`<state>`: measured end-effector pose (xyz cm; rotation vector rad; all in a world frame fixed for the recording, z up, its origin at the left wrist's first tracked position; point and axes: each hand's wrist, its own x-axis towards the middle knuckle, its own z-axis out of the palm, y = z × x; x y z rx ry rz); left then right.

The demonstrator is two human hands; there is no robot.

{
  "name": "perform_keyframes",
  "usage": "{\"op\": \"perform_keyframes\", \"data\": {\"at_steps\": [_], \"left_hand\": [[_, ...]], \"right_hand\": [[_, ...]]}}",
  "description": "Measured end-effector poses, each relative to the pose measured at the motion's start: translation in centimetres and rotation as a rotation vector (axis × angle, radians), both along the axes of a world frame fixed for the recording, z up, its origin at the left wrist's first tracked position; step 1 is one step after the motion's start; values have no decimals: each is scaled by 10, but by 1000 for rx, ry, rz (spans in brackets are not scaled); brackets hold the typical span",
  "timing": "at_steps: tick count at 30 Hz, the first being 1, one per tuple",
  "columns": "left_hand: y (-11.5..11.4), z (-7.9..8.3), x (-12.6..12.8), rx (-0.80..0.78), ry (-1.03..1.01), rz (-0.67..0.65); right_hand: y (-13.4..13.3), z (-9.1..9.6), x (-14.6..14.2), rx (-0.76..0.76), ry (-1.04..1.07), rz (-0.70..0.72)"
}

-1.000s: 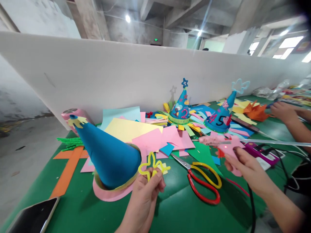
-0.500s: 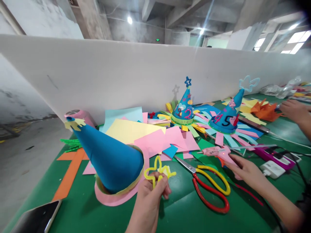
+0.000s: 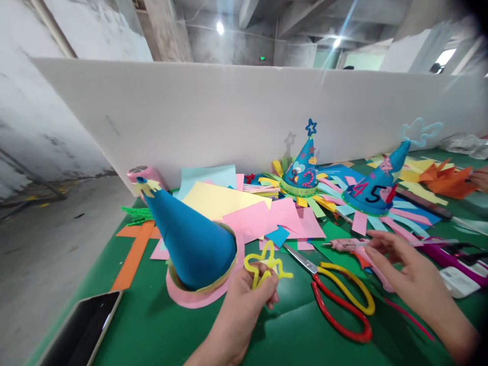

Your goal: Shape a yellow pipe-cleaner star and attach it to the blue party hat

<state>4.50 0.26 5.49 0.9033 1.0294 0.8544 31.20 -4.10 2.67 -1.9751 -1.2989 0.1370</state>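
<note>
My left hand (image 3: 254,290) is closed in a pinch on a yellow pipe cleaner (image 3: 269,254) bent into a looped outline. Beside it leans a plain blue paper cone hat (image 3: 194,246) with a pink brim (image 3: 194,301) and a frayed pale yellow tip. My right hand (image 3: 406,269) hovers open by a pink glue gun (image 3: 375,262), fingers stretched out above its body; whether they touch it I cannot tell. Between my hands lie scissors (image 3: 343,300) with one red and one yellow handle loop, their blades slightly apart.
Two decorated blue cone hats (image 3: 303,170) (image 3: 377,185) stand at the back. Coloured paper sheets (image 3: 247,218), orange strips (image 3: 135,256) and a phone (image 3: 86,325) lie on the green table. A purple power strip (image 3: 463,259) is at right; a white board (image 3: 229,122) rises behind.
My right hand has loosened from the glue gun's handle, its fingers now stretched over it. My left hand still pinches the yellow pipe cleaner. The view has turned slightly left.
</note>
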Motion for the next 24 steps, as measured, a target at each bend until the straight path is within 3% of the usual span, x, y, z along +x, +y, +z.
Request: {"op": "perform_keyframes", "data": {"at_steps": [2,5,9,11,16,19,24], "left_hand": [[-1,7,-1,38,80,-49],[-2,18,-8,84,198,-126],[-4,27,-29,142,289,-234],[-5,29,-41,161,309,-224],[-6,39,-69,191,284,-101],[-9,56,-90,212,231,-32],[-8,74,-120,464,391,362]], "right_hand": [[8,25,-34,-20,207,263],[23,52,-81,-131,294,661],[39,67,-124,-211,371,910],[45,68,-137,-258,388,1005],[53,69,-160,-243,513,1123],[60,78,-165,-182,622,1092],[86,111,-176,249,725,875]]}}
